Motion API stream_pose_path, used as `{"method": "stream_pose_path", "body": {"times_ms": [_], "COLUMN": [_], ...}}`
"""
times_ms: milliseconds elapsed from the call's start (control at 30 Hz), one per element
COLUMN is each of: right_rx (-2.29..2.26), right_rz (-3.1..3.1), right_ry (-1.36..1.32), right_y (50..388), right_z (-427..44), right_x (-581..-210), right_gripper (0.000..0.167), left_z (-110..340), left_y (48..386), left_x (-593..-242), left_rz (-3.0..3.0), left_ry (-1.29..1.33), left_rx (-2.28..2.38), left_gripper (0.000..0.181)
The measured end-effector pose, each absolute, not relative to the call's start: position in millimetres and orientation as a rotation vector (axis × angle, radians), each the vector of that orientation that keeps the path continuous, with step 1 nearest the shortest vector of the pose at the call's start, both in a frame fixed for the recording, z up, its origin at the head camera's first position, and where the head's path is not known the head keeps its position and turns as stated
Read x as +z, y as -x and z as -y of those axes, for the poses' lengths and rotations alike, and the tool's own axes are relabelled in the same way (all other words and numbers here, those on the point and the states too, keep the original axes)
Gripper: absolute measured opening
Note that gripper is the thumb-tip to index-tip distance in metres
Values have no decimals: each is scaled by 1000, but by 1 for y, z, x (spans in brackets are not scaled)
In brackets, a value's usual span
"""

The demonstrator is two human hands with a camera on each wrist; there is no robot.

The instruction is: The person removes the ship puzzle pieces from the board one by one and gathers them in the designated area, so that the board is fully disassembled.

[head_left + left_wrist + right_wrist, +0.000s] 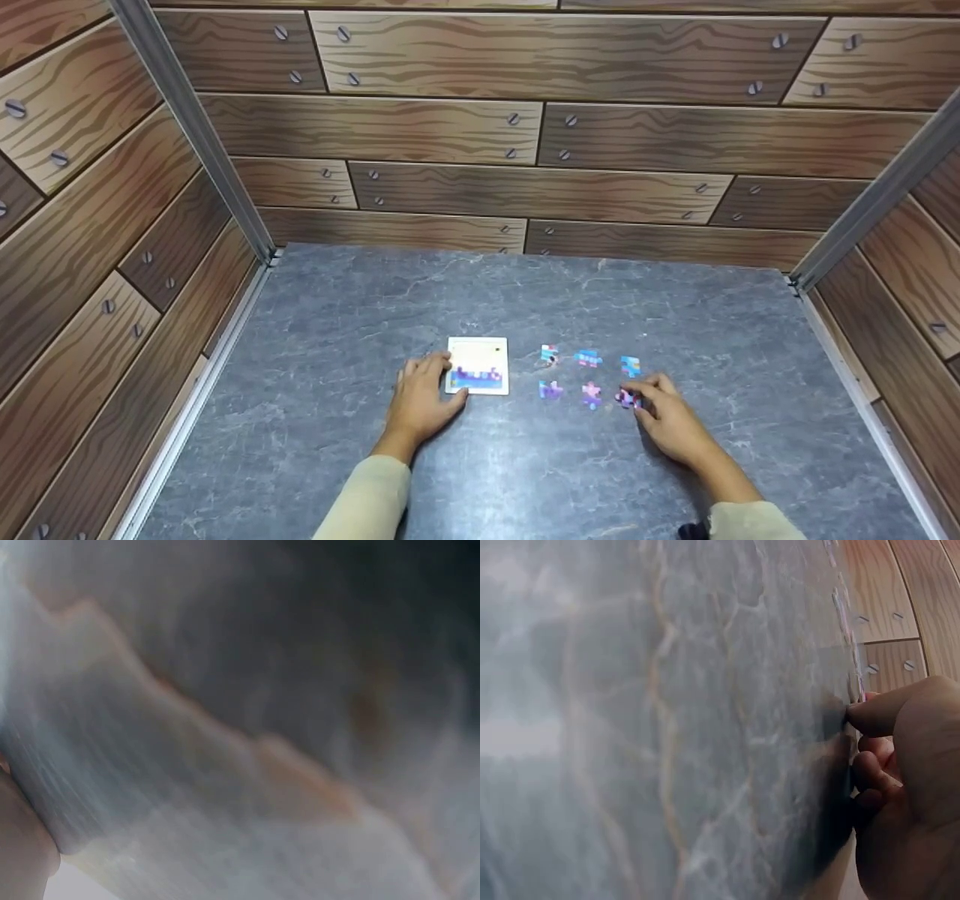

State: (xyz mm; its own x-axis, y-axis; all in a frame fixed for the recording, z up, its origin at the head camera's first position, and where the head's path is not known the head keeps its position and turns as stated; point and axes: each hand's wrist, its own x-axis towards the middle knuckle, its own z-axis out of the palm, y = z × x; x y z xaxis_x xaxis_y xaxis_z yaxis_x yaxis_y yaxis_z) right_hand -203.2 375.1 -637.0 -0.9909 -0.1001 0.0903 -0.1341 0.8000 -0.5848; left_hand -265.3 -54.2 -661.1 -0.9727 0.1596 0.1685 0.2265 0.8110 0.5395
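A small white-framed puzzle tray (478,352) lies flat, its lower part filled with blue and purple pieces. My left hand (424,397) rests at its left side, fingers relaxed, with fingertips on the left edge and thumb by the lower edge. Right of the tray, my right hand (670,420) has its thumb and fingers around a dark purple puzzle piece (624,398) at table level. In the right wrist view the thumb and fingertips of the right hand (907,765) meet the surface. In the left wrist view only a blurred bit of hand (26,840) shows.
Other loose pieces lie in two rows: a red-and-blue one (549,354), a blue one (588,358), an orange-and-blue one (631,366), a purple one (551,389) and a pink one (591,394). Wood-patterned walls (450,127) with metal edges enclose the grey marbled table (337,300).
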Motion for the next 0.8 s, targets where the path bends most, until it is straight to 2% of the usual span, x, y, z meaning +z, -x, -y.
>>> {"method": "stream_pose_path", "body": {"times_ms": [300,800], "right_rx": [1081,1104], "right_rz": [2894,2904], "right_ry": [-147,-103], "right_y": [203,204], "right_z": [-379,-378], "right_x": [-640,-642], "right_gripper": [45,37], "left_z": [55,55], "left_y": [265,265], "left_x": [-661,-661], "left_rz": [2874,2853], "left_ry": [308,319], "left_rx": [-895,-902], "left_gripper": [51,49]}}
